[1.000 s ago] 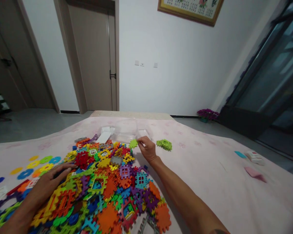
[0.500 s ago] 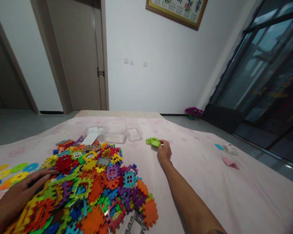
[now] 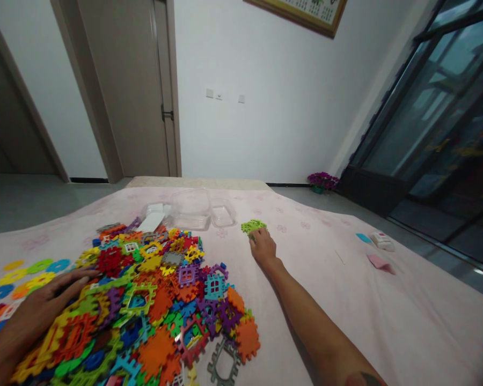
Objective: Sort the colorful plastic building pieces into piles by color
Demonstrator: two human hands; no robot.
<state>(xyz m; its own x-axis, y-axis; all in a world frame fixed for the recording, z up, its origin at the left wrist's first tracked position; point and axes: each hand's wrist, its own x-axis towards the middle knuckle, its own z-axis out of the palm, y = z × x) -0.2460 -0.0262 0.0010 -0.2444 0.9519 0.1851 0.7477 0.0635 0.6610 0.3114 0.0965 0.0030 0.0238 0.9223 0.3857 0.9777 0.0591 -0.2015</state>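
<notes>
My right hand (image 3: 264, 245) reaches out over the cloth, its fingers curled down on a small heap of lime-green interlocking building pieces (image 3: 251, 225). Its fingertips are partly hidden behind the knuckles. At the left, my left hand (image 3: 50, 300) lies with stretched fingers on the edge of a big mixed pile of plastic building pieces (image 3: 161, 303). The pile holds orange squares, yellow gears, purple and blue window frames and other toothed shapes. A grey toothed frame (image 3: 224, 364) lies at its near right edge.
Clear plastic boxes (image 3: 223, 214) stand behind the pile, with a white paper (image 3: 152, 221) beside them. Flat coloured rings (image 3: 40, 266) lie far left. A pink paper (image 3: 380, 263), a blue piece (image 3: 363, 237) and a small white packet (image 3: 382, 240) sit on the pink cloth (image 3: 330, 279) at right.
My right hand has shifted slightly left, closer over the lime-green pieces, and covers part of them. The left hand stays on the pile. The camera view has tilted down a little.
</notes>
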